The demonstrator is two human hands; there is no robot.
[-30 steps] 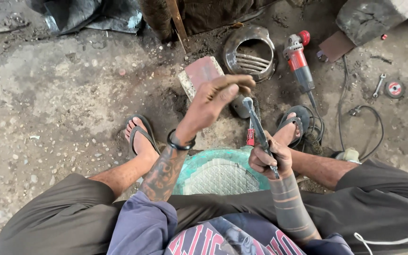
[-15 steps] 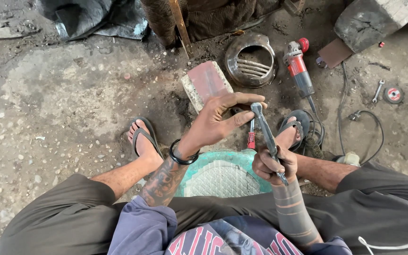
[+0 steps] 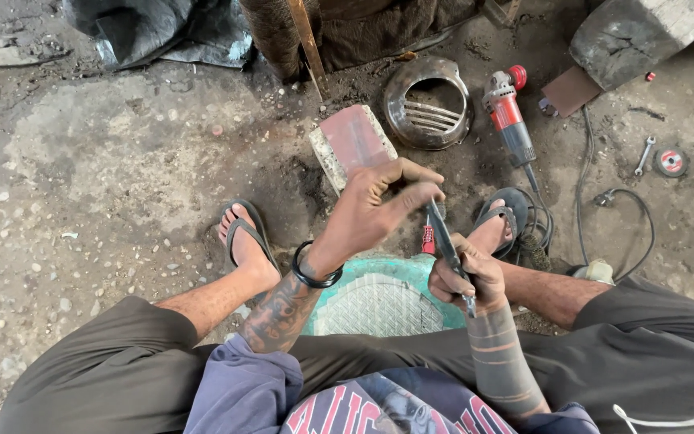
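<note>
My right hand [image 3: 466,278] is closed around the lower part of a slim dark metal hand tool [image 3: 444,235], which stands tilted between my knees. My left hand [image 3: 373,210] hovers at the tool's upper end with its fingers spread. Its index fingertip rests against the tool's tip and the thumb is raised clear of it. Both hands are above a teal stool [image 3: 379,299] with a patterned top. A small red-handled tool [image 3: 427,239] shows just behind the metal tool, partly hidden.
On the dirt floor ahead lie a red-topped brick [image 3: 353,141], a round metal grille cover [image 3: 427,101], a red angle grinder [image 3: 509,114] with its cable [image 3: 628,197], a spanner [image 3: 644,154] and a cutting disc [image 3: 671,161]. A concrete block [image 3: 636,38] sits top right.
My left hand was wrapped on the tool's top end, then let go and spread its fingers. The tool has tilted more upright in my right hand.
</note>
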